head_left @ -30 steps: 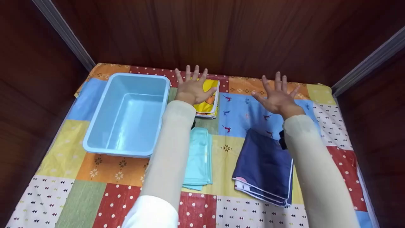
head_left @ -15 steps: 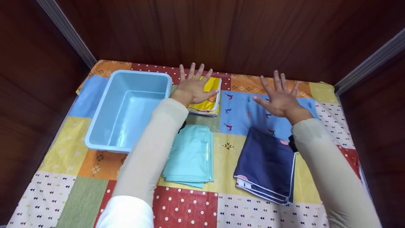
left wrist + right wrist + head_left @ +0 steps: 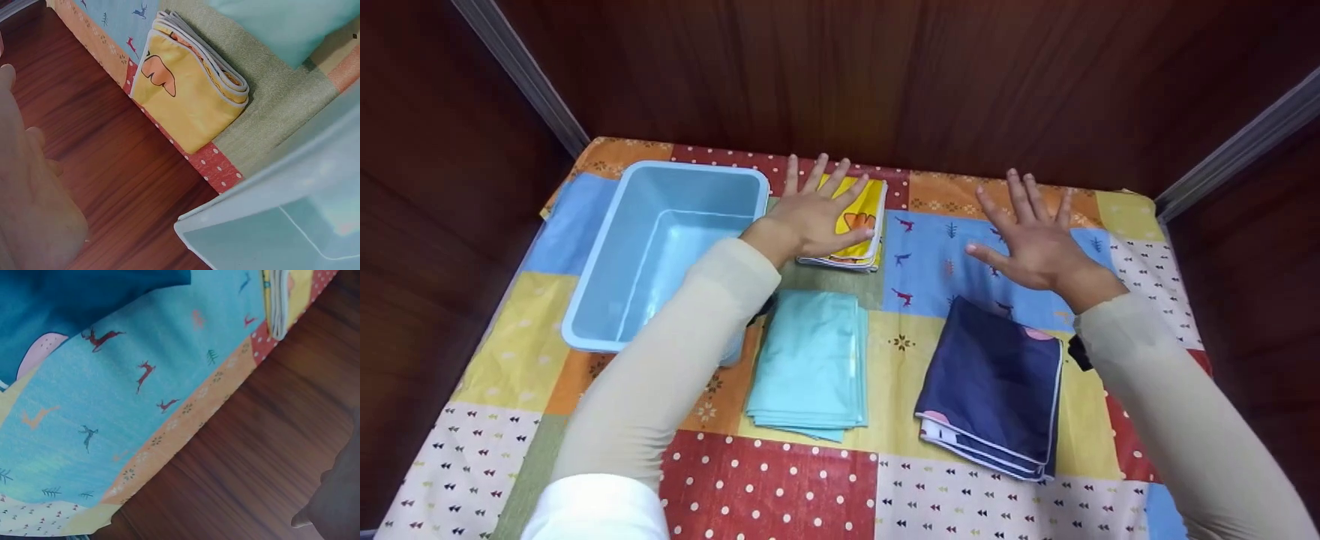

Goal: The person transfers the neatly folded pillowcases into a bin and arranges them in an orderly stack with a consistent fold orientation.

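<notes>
My left hand (image 3: 810, 217) is held above the table with its fingers spread, overlapping a folded yellow cloth (image 3: 180, 95) with an orange print in the head view. Spread the same way, my right hand (image 3: 1039, 244) hovers over the blue part of the tablecloth. Neither hand holds anything. A folded navy cloth (image 3: 994, 390) with white piping lies nearer the body from the right hand. In the middle rests a folded turquoise cloth (image 3: 810, 360). The light blue plastic basin (image 3: 572, 300) stands to the left, its near right side partly hidden by the left sleeve.
A patchwork-patterned tablecloth (image 3: 780, 480) covers the table. Dark wooden panels (image 3: 840, 75) rise at the back and on both sides, with metal strips (image 3: 525, 75) at the corners.
Both forearms have swung outward and the hands have drawn slightly apart, fingers still spread. More of the turquoise cloth shows now. The cloths and basin stay in place on the table.
</notes>
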